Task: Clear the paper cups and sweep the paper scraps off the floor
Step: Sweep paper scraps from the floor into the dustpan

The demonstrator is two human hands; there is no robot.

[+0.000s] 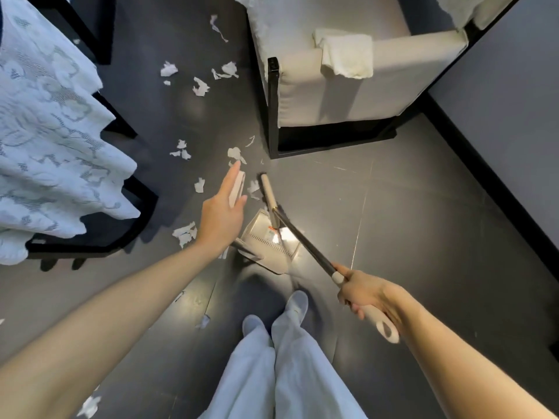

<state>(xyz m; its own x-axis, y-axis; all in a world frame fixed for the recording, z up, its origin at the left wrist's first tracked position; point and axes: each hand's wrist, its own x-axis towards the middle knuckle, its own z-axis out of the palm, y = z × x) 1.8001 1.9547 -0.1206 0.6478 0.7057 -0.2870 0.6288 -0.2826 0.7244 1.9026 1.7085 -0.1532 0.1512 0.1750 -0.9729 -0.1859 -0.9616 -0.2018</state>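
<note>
Right hand point(367, 293) grasps the broom point(305, 243); left hand point(222, 216), fingers point(230, 179) straight, lies against the dustpan point(266, 234) handle, not clasping it. Paper scraps point(236, 154) lie beyond the dustpan. Ungripped, the dustpan may tip or slide when swept against.

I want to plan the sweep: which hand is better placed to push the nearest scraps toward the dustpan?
Right, probably. The right hand grips the broom, whose lower end lies beside the scraps. The left hand lies with straight fingers along the handle of the dustpan.
</note>
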